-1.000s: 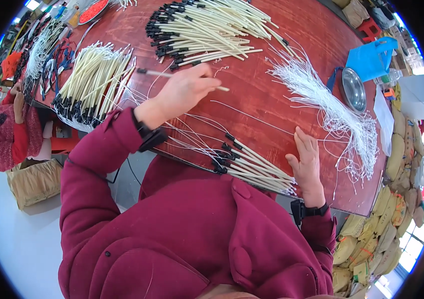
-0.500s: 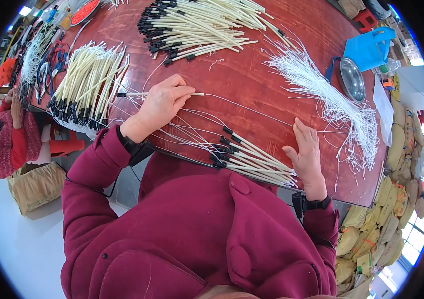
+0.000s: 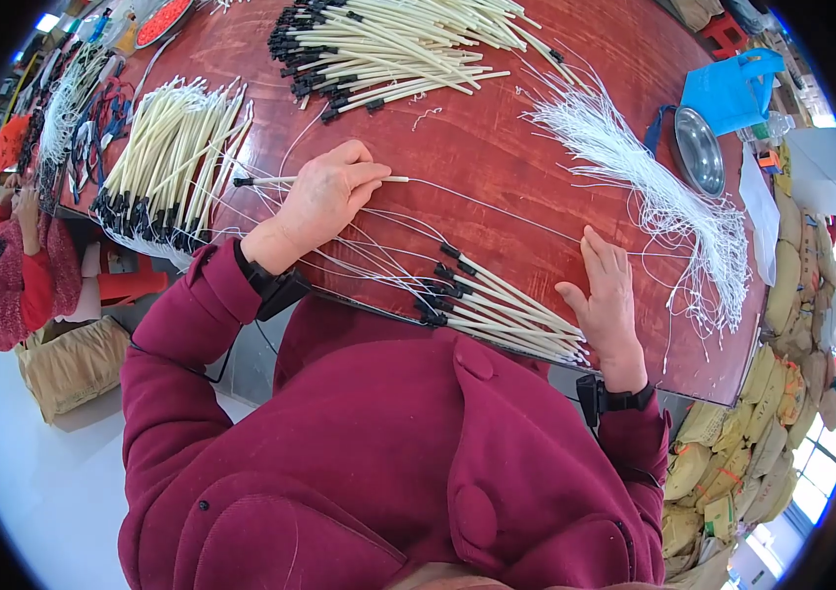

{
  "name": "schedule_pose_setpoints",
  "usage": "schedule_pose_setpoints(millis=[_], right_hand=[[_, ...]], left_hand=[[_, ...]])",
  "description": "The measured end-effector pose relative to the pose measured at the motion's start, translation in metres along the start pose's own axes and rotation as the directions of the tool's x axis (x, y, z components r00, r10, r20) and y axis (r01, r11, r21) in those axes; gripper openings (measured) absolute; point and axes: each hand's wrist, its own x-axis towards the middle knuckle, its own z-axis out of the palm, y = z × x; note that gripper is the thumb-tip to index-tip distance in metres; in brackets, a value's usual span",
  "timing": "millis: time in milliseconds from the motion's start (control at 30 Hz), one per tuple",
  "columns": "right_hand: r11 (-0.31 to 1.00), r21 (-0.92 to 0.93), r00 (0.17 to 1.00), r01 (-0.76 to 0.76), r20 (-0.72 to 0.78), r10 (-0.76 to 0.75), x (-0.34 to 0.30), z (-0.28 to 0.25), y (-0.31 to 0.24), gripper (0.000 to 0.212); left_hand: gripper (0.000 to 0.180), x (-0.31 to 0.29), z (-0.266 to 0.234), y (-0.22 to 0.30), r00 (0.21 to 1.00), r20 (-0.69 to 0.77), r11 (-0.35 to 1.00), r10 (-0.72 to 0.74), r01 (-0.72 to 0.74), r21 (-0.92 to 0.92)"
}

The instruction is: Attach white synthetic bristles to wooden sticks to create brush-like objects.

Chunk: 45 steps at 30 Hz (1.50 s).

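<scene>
My left hand is closed over a thin cream tube with a black knotted end sticking out to the left. From the tube's right end a white string runs taut across the red table to the fingertips of my right hand. That hand rests edge-down, fingers stretched and thumb apart, with the string passing at its fingertips. Between my hands, near the table edge, lie several finished-looking cream tubes with black ends and loose white strings trailing left.
A big pile of black-ended tubes lies at the back. Another bundle sits at left. White strings spread at right, beside a metal bowl and blue container. Another person sits far left; sacks are stacked at right.
My left hand and its tube have shifted very slightly to the right and up. My right hand stays in nearly the same spot at the string.
</scene>
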Motion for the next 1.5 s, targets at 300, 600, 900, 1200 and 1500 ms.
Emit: schedule_pose_setpoints(millis=[300,600,900,1200,1500], right_hand=[[0.999,-0.037,0.995,0.002,0.102,0.002,0.002,-0.008,-0.003,0.088],[0.995,0.024,0.988,0.097,0.120,-0.099,0.013,0.006,-0.025,0.104],[0.985,0.162,0.995,0.065,-0.081,-0.053,0.020,0.007,-0.005,0.080],[0.966,0.018,0.953,0.257,-0.173,-0.250,0.066,0.020,-0.021,0.026],[0.981,-0.001,0.961,0.193,-0.203,-0.190,0.030,0.001,0.000,0.015]], left_hand=[[0.019,0.020,0.021,0.004,0.993,0.031,0.990,0.116,-0.118,0.082],[0.007,0.095,0.114,0.092,0.841,0.365,0.866,0.399,-0.476,0.153],[0.030,0.061,0.035,0.083,0.975,0.158,0.921,0.156,-0.202,0.333],[0.018,0.029,0.024,0.002,0.999,0.048,0.935,-0.010,-0.008,0.354],[0.020,-0.007,-0.073,-0.062,0.938,-0.309,0.934,-0.159,0.244,0.260]])
